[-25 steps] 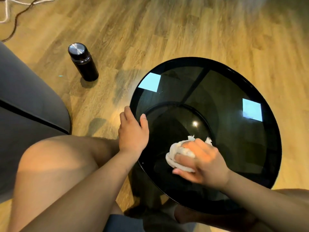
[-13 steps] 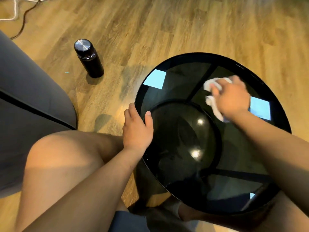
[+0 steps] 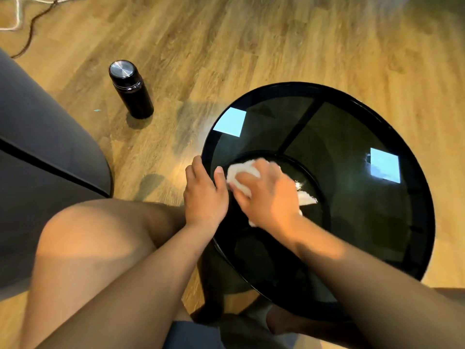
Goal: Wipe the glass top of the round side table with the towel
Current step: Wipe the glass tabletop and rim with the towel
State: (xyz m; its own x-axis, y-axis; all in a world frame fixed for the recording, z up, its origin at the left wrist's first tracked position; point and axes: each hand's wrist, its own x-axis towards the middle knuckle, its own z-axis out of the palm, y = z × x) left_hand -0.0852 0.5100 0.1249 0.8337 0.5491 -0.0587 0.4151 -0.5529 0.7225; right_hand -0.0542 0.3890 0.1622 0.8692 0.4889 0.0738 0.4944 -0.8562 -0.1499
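**Surface and room.** Wood-plank floor (image 3: 251,46), warmly lit. The round side table (image 3: 352,210) has a dark glass top in a black rim, and the ring and spokes of its frame show through the glass. Two pale square reflections sit on the glass, at about ten and three o'clock.

**Task item.** The towel (image 3: 242,172) is white and bunched, and lies on the glass at nine o'clock, just inside the rim.

**Hands.**
- The right hand (image 3: 269,195) lies over the towel, fingers bent round the wad and pressing it down (some cloth sticks out by the wrist).
- The left hand (image 3: 205,195) holds the rim at nine o'clock, thumb on the glass, fingers curled over the edge, just beside the towel.

**Surroundings.**
- A black flask (image 3: 130,89) with a steel cap stands upright on the floor at ten o'clock, well apart from the table.
- A grey upholstered seat (image 3: 37,147) lies at nine o'clock.
- Cables (image 3: 25,16) lie at far eleven.
- The person's bare knee (image 3: 88,235) is near the table's eight o'clock side.
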